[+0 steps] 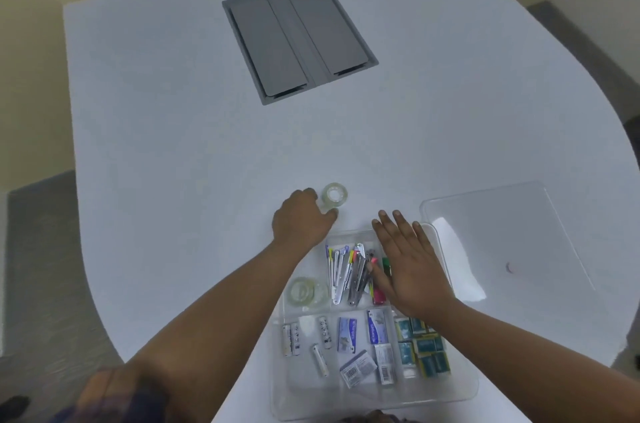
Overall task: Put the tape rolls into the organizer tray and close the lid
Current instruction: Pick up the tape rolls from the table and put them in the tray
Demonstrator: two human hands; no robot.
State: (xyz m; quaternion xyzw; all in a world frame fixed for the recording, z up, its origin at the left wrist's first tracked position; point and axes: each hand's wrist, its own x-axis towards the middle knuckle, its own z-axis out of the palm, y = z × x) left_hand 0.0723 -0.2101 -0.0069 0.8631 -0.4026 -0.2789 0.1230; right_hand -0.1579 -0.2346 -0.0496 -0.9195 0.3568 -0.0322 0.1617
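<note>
A clear tape roll (334, 195) stands on the white table just beyond the organizer tray (464, 384). My left hand (299, 220) is curled around its near-left side, thumb and fingertips touching the roll. A second clear tape roll (306, 291) lies in the tray's upper-left compartment. My right hand (408, 263) hovers flat, fingers spread, over the tray's upper-right part and holds nothing. The clear lid (502, 235) lies on the table to the tray's right.
The tray holds pens and clips (349, 270), batteries (308, 339), staple boxes (363, 346) and blue-green packets (424, 346). A grey cable hatch (299, 38) is set into the table at the far middle. The table edge curves away at right and left.
</note>
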